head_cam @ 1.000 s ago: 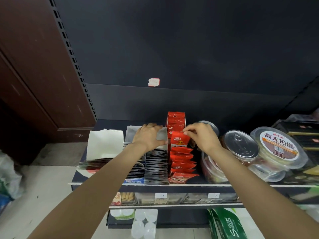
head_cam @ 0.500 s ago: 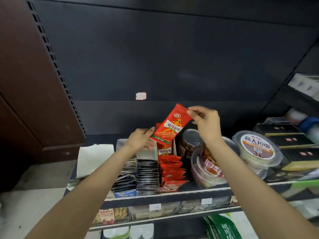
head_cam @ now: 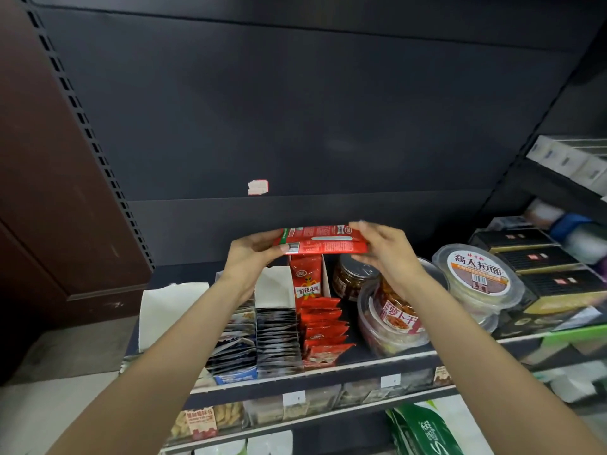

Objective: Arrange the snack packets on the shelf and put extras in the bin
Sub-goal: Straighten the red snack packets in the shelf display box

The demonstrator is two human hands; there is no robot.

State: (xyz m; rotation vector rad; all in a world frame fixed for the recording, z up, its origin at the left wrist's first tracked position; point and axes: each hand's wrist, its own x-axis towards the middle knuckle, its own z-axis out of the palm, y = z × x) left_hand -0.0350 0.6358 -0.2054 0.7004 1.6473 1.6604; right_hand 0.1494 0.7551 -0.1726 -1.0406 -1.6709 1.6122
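Dark shelf [head_cam: 361,364] spans the lower half of the view, its front rail running left to right with small price tags on it. Right end: round clear tub with a white-and-orange label [head_cam: 478,277], black boxes [head_cam: 538,261] behind it at the right rear. Centre-right near the front edge: a second clear tub [head_cam: 391,326] with a red label, a dark jar [head_cam: 349,280] just behind it. Left of centre: row of black packets [head_cam: 277,336] in an open white carton, a second dark row beside it on the left, white paper at the left end. Row of red packets [head_cam: 323,326] runs from the front edge back to one standing upright, between the black rows and the tubs.

Red snack packet [head_cam: 323,240] held horizontal in the air above the rear of the red row, back side with barcode facing the camera, not touching the shelf. Left hand [head_cam: 253,254] pinches its left end, right hand [head_cam: 382,247] grips its right end, fingers curled over the top edge.
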